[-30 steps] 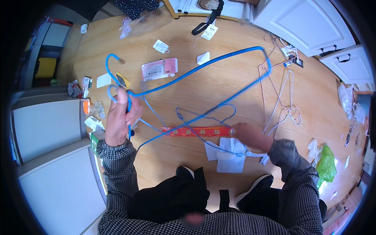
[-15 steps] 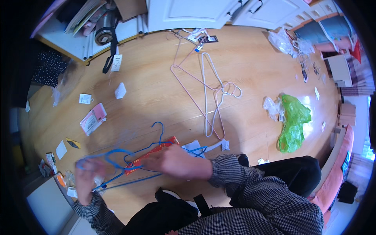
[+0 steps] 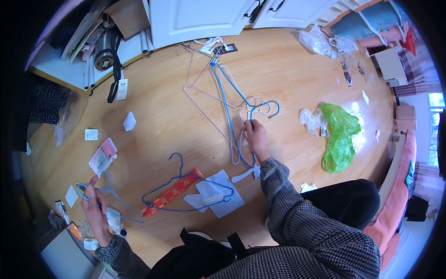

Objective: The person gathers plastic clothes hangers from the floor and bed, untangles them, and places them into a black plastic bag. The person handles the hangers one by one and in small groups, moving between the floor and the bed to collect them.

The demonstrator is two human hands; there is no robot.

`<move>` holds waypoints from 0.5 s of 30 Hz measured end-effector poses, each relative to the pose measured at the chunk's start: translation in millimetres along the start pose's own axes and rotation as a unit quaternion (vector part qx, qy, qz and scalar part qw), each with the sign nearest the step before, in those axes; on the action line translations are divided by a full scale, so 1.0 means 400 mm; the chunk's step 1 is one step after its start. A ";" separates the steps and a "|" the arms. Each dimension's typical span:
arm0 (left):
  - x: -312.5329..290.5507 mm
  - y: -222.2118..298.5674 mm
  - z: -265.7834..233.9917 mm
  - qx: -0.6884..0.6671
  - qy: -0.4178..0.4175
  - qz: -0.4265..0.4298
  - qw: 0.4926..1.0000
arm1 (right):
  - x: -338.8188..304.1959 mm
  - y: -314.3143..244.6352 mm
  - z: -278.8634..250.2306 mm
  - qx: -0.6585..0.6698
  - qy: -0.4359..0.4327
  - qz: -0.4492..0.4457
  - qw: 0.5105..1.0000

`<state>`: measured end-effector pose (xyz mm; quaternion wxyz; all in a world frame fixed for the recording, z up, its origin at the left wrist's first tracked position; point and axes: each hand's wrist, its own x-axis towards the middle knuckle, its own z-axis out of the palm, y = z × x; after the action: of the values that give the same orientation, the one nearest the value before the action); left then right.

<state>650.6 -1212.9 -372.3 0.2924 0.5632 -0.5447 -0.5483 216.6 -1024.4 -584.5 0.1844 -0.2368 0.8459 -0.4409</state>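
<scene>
My right hand [image 3: 256, 136] grips a blue hanger [image 3: 252, 109] near its neck, laying it over a white hanger [image 3: 236, 76] and a pink hanger [image 3: 204, 108] on the wooden floor. Out at the left, my left hand [image 3: 95, 209] holds another blue hanger [image 3: 121, 201] by its hook end; part of that hanger is blurred. Between my hands a third blue hanger [image 3: 180, 175] rests on the floor. Under it are a red patterned paper strip [image 3: 173, 193] and white paper sheets [image 3: 226, 197].
Green plastic bag [image 3: 340, 139] and clear plastic [image 3: 310, 122] lie to the right. A pink-and-white packet [image 3: 103, 157], tags and paper scraps are scattered left. White cabinets [image 3: 200, 18] line the far side; a shelf holds a metal flask [image 3: 106, 52]. A pink cushioned seat [image 3: 395, 186] stands right.
My right hand has moved away and to the right with a blue hanger, onto the white and pink ones. My left hand keeps a blue hanger at the left. The view has shifted slightly.
</scene>
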 end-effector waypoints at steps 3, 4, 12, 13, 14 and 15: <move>-0.032 -0.009 0.023 0.006 0.010 -0.026 1.000 | -0.008 0.017 0.038 -0.229 0.096 -0.117 0.962; -0.041 -0.011 0.024 0.005 0.014 -0.037 0.999 | -0.015 0.006 0.052 -0.296 0.121 -0.146 0.936; -0.046 -0.038 0.035 -0.028 -0.015 -0.044 0.999 | -0.025 0.003 0.014 -0.169 0.044 -0.073 0.982; -0.058 -0.035 0.028 -0.031 -0.007 -0.048 0.998 | -0.049 -0.066 -0.006 -0.066 0.007 -0.041 0.997; -0.067 -0.032 0.032 -0.037 -0.007 -0.051 0.998 | -0.071 -0.108 -0.033 0.033 -0.024 -0.006 0.999; -0.072 -0.031 0.044 -0.039 -0.027 -0.051 0.998 | -0.090 -0.115 -0.045 0.081 -0.038 -0.018 0.996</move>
<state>643.4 -1178.4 -379.1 0.2714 0.5634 -0.5011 -0.5982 247.6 -1015.3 -532.8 0.2272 -0.2534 0.7954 -0.5016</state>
